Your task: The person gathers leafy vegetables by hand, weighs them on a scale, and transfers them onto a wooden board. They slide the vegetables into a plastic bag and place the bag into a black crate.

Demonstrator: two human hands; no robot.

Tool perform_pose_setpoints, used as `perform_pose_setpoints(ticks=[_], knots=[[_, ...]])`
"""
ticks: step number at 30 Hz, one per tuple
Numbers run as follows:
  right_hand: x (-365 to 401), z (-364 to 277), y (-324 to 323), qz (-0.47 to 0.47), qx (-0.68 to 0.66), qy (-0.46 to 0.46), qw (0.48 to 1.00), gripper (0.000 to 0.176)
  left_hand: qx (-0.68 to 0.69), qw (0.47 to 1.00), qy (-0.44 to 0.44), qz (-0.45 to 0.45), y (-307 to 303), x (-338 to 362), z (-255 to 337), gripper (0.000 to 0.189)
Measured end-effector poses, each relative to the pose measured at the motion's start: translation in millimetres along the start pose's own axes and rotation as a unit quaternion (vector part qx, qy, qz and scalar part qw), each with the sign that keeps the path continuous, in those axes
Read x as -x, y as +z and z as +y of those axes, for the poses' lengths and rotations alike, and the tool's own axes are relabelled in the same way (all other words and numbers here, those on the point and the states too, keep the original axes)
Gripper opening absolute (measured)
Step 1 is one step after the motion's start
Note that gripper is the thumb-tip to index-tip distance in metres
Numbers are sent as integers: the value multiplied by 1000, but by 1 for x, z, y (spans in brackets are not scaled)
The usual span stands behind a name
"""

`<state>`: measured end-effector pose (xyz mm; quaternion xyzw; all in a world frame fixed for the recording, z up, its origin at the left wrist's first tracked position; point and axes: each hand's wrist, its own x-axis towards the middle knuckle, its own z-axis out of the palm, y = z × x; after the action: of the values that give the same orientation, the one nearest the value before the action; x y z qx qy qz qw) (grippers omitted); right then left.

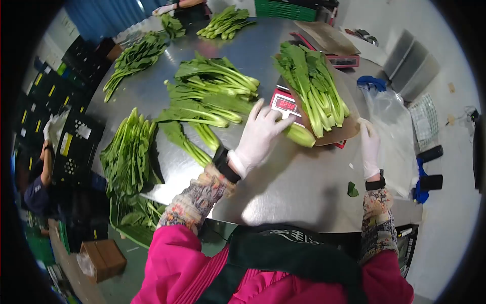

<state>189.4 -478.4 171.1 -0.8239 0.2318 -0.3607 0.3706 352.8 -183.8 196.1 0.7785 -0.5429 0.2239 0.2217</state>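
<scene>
My left hand, in a white glove, is closed over a green stalk beside the red scale, whose display is lit. On the scale lies a brown sheet bearing a bunch of leafy greens. My right hand, also gloved, pinches the sheet's right edge, with its thumb partly hidden. Loose greens lie left of the scale, and some stalks run under my left forearm.
More greens sit at the table's left edge, above a green crate. A second scale stands behind. Plastic bags and dark handheld objects are at right. Other people's arms show at far left and top.
</scene>
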Motion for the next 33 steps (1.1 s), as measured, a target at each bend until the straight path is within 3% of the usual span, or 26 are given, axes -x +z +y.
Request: perform_pose_setpoints(ticks=[4,6,8,10,11,12,13,14,15,16,17,18,19,20,21,22,24,26,28,30,31,32,33], knots=[[-3,-5,18,-19,-20,39,999,22,-26,996,76,47,31,-83,-11,60],[-9,-4,18,-11,-82,78,994,22,11,997,19,79,46,-105,-8,70],[-23,-2,10,2,-61,74,995,24,170,970,-88,151,56,-110,-7,74],[-46,-1,2,-6,66,56,996,30,274,906,-220,236,80,-99,-9,72],[-60,14,4,-5,70,58,996,36,332,862,-305,230,100,-93,-9,71],[-77,30,13,6,70,48,996,36,472,767,-384,205,124,-90,-14,68],[-96,48,25,5,103,59,993,38,628,647,-417,116,133,-87,-19,65],[-113,56,33,1,134,71,988,41,656,600,-447,95,113,-95,-5,63],[-128,51,37,2,129,64,990,41,646,596,-474,51,107,-104,-7,64],[-137,40,44,-112,3,173,979,42,631,590,-503,4,104,-108,-9,64],[-138,30,52,-224,-125,281,925,44,619,625,-475,-7,103,-109,-15,62],[-131,9,52,-228,-135,290,920,44,604,658,-450,-26,101,-107,-25,61],[-120,-25,43,-344,-142,293,881,44,568,718,-402,-12,104,-99,-36,46],[-107,-54,37,-456,-148,294,827,44,556,740,-378,-21,114,-87,-54,47],[-78,-79,36,-457,-183,289,821,45,503,764,-396,-85,68,-86,-47,50],[-36,-98,40,-458,-217,283,814,46,536,763,-343,-113,62,-68,-57,53],[66,-100,65,-334,-372,258,827,46,406,866,-228,-183,31,-29,-56,59],[145,-107,81,-310,-381,323,809,47,280,861,-246,-346,17,7,-47,63],[191,-93,91,-403,-354,414,736,38,289,840,-264,-375,23,48,-29,64],[212,-70,71,-421,-208,180,864,29,219,850,-270,-395,28,69,-11,59],[205,-90,54,-355,-114,196,907,27,244,857,-272,-364,35,75,-12,55],[203,-76,44,-302,8,55,952,30,249,857,-266,-365,37,82,-12,55],[209,-59,31,-245,89,-17,965,35,231,872,-248,-353,37,83,-12,56]])
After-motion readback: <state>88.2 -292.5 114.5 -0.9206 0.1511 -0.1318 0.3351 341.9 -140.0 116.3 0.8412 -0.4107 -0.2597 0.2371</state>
